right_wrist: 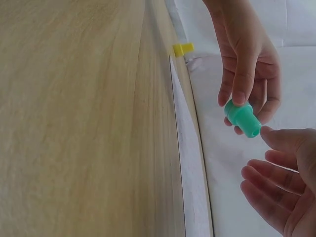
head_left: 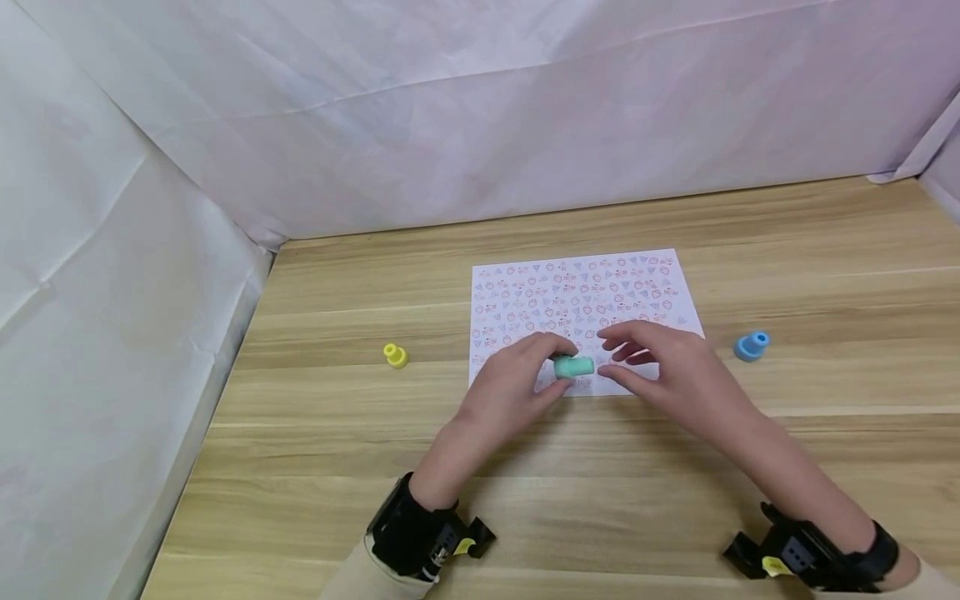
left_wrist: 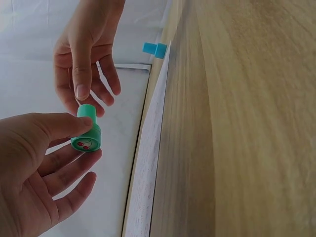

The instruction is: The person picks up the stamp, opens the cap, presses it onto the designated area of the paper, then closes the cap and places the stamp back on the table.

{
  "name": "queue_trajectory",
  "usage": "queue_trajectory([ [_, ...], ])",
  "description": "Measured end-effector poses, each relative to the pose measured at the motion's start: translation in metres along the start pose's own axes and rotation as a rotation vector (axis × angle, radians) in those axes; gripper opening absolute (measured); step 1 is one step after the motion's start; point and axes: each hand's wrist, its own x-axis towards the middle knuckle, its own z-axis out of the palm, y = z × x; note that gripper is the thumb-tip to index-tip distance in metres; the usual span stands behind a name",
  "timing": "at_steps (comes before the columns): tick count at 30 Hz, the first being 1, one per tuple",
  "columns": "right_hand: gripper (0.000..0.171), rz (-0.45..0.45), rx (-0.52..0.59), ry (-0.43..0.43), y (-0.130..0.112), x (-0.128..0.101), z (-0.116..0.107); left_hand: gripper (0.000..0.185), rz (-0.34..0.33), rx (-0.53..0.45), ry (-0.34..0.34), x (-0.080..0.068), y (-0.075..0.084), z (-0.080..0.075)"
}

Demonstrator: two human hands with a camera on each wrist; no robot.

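My left hand (head_left: 546,368) pinches a small green stamp (head_left: 573,366) between thumb and fingers, just above the near edge of a patterned paper sheet (head_left: 577,292). In the left wrist view the green stamp (left_wrist: 88,136) shows a red cherry design on its round face, held by the left hand (left_wrist: 54,148). My right hand (head_left: 611,357) hovers right beside the stamp with its fingers loosely spread and holds nothing. In the right wrist view the right hand's fingertips (right_wrist: 269,136) sit almost against the narrow end of the stamp (right_wrist: 242,117).
A yellow stamp (head_left: 395,355) stands on the wooden table (head_left: 360,467) left of the sheet, and a blue stamp (head_left: 752,345) lies to its right. White fabric walls (head_left: 112,292) close in the left side and back.
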Motion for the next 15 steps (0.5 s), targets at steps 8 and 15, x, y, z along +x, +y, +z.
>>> queue_trajectory([
  [8,0.038,-0.015,0.036,-0.038,-0.005,0.0,0.006,0.029,-0.013,0.002,-0.024,0.001,0.004,0.001],
  [15,0.037,-0.042,0.048,-0.032,-0.005,0.001,0.011,0.029,-0.004,-0.01,-0.021,0.0,0.003,0.003],
])
